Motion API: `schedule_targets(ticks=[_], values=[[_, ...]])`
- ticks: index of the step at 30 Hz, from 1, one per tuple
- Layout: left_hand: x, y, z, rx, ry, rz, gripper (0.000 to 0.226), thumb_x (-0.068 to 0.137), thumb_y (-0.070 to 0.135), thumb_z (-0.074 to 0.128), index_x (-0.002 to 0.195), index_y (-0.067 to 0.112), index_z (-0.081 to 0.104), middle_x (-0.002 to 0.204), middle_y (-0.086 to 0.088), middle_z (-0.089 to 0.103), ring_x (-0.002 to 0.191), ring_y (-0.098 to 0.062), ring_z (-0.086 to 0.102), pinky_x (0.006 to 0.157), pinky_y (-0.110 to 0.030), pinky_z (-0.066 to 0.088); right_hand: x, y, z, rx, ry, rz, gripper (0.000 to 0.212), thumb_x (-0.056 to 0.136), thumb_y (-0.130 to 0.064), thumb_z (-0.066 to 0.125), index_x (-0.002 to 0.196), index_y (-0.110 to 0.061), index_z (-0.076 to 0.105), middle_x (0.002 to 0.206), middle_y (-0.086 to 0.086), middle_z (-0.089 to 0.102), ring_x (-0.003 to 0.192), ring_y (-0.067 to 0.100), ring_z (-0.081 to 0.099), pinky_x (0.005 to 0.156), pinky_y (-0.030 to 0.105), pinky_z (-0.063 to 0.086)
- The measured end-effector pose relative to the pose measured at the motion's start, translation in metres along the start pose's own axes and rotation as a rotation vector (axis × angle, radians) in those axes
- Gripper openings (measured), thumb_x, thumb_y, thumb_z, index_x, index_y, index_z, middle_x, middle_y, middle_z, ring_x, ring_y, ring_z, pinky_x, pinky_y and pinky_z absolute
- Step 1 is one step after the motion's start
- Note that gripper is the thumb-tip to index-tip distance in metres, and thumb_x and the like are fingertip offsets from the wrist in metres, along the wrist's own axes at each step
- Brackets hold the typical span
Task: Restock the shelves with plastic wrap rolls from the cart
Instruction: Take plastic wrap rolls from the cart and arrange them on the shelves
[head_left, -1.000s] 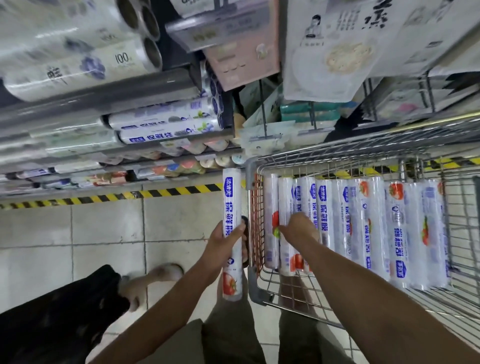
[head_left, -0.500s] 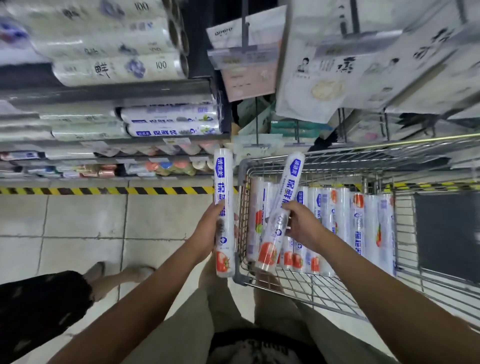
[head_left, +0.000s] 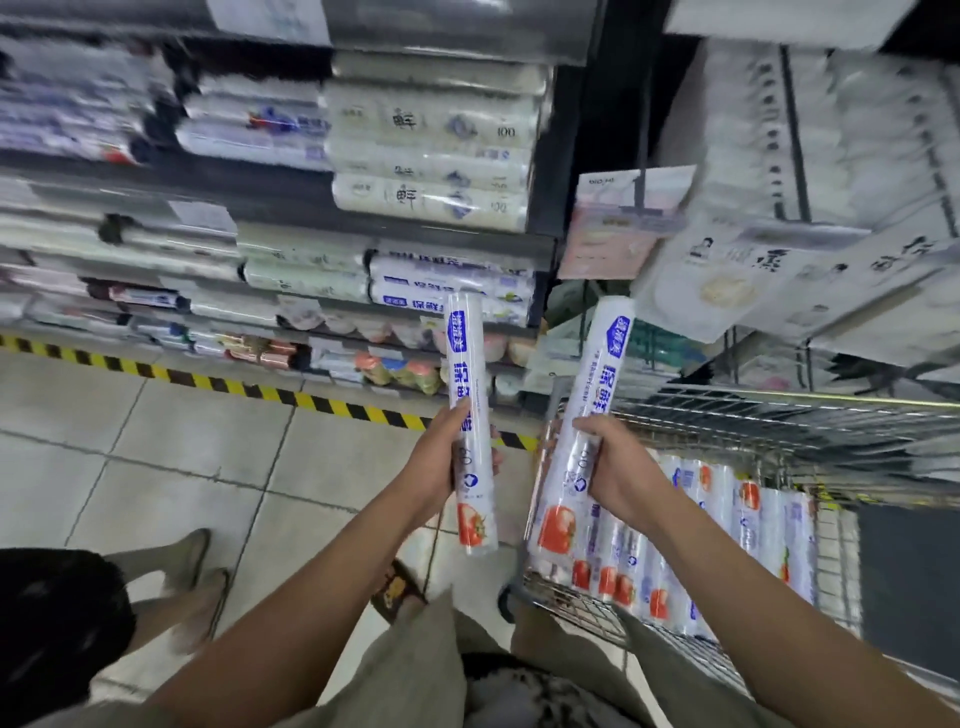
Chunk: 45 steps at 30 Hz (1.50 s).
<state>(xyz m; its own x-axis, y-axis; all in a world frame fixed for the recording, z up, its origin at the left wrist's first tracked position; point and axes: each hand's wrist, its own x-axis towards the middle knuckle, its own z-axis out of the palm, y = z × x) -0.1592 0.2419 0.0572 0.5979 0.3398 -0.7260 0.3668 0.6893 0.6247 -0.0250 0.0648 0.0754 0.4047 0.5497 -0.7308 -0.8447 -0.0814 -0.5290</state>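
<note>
Each hand (head_left: 441, 462) (head_left: 610, 467) grips one roll (head_left: 470, 395) (head_left: 592, 384); shoved carelessly, either may knock stacked rolls (head_left: 452, 291) off the far shelf (head_left: 291, 200).

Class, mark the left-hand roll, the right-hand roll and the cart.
left-hand roll (head_left: 464, 358), head view, on its printed label.
right-hand roll (head_left: 605, 366), head view, on its upper label.
cart (head_left: 779, 415), head view, on its wire rim.
</note>
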Motion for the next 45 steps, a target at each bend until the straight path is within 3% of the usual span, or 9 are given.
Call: schedule_targets(ticks=[4,9,17,21,24,29,35,40,45], values=[[-0.02,0.025,-0.057,-0.107,0.012,0.052,0.036,0.106,0.039,0.053,0.122,0.007,0.053,0.081,-0.012,0.067,0.064,-0.027,0.068,0.065,-0.038,0.061,0.007,0.021,0.066,-0.234,0.041,-0.073,0.022,0.097,-0.001,0.055,0.117,-0.007,0.057,0.086,0.007,0.07,0.066,0.016,0.068,0.056,0.027,0.053],[-0.047,0.055,-0.154,-0.156,0.063,0.132,0.038,0.102,0.042,0.057,0.12,0.008,0.054,0.089,-0.016,0.063,0.071,-0.032,0.066,0.066,-0.039,0.061,0.015,0.057,0.168,-0.495,0.003,-0.143,0.03,0.094,-0.002,0.061,0.123,0.0,0.059,0.093,0.012,0.07,0.082,0.027,0.061,0.075,0.038,0.047],[-0.099,0.097,-0.323,-0.214,0.175,0.327,0.026,0.106,0.039,0.053,0.118,0.016,0.058,0.091,-0.013,0.07,0.074,-0.031,0.067,0.076,-0.043,0.057,0.032,0.115,0.347,-0.708,-0.187,-0.228,0.033,0.087,-0.007,0.069,0.116,-0.022,0.062,0.095,0.003,0.078,0.095,0.029,0.072,0.091,0.048,0.055],[-0.128,0.111,-0.389,-0.282,0.285,0.404,0.043,0.1,0.046,0.06,0.126,0.013,0.058,0.098,-0.016,0.07,0.081,-0.034,0.067,0.079,-0.045,0.057,0.037,0.14,0.427,-0.771,-0.268,-0.235,0.037,0.084,-0.007,0.072,0.112,-0.028,0.062,0.1,0.002,0.078,0.096,0.029,0.072,0.092,0.051,0.056],[-0.149,0.12,-0.429,-0.349,0.37,0.464,0.036,0.097,0.047,0.061,0.117,0.018,0.061,0.099,-0.016,0.067,0.083,-0.034,0.065,0.076,-0.042,0.057,0.045,0.156,0.48,-0.8,-0.349,-0.241,0.037,0.085,-0.001,0.069,0.118,-0.018,0.062,0.096,0.003,0.077,0.087,0.024,0.072,0.089,0.049,0.056],[-0.181,0.135,-0.483,-0.396,0.489,0.56,0.033,0.105,0.043,0.053,0.12,0.014,0.058,0.094,-0.013,0.069,0.072,-0.031,0.069,0.068,-0.039,0.057,0.054,0.176,0.555,-0.858,-0.512,-0.244,0.036,0.086,-0.005,0.07,0.115,-0.025,0.062,0.095,-0.004,0.078,0.09,0.019,0.073,0.086,0.042,0.057],[-0.22,0.158,-0.535,-0.415,0.625,0.645,0.047,0.1,0.05,0.058,0.124,0.01,0.056,0.095,-0.012,0.071,0.072,-0.03,0.068,0.072,-0.043,0.056,0.068,0.194,0.635,-0.924,-0.685,-0.259,0.051,0.068,-0.02,0.073,0.117,-0.025,0.06,0.102,0.004,0.076,0.096,0.028,0.073,0.093,0.052,0.056],[-0.226,0.203,-0.579,-0.418,0.704,0.711,0.055,0.095,0.055,0.061,0.124,0.01,0.054,0.096,-0.013,0.071,0.073,-0.029,0.068,0.07,-0.042,0.056,0.096,0.194,0.702,-0.936,-0.806,-0.23,0.049,0.078,-0.008,0.068,0.122,-0.027,0.057,0.109,0.011,0.073,0.097,0.028,0.073,0.094,0.052,0.055],[-0.21,0.267,-0.618,-0.399,0.745,0.756,0.049,0.091,0.054,0.056,0.122,0.016,0.055,0.099,-0.015,0.071,0.077,-0.033,0.069,0.073,-0.046,0.056,0.132,0.186,0.774,-0.932,-0.854,-0.201,0.055,0.069,-0.015,0.065,0.124,-0.019,0.057,0.107,0.009,0.075,0.092,0.024,0.073,0.09,0.048,0.055]])
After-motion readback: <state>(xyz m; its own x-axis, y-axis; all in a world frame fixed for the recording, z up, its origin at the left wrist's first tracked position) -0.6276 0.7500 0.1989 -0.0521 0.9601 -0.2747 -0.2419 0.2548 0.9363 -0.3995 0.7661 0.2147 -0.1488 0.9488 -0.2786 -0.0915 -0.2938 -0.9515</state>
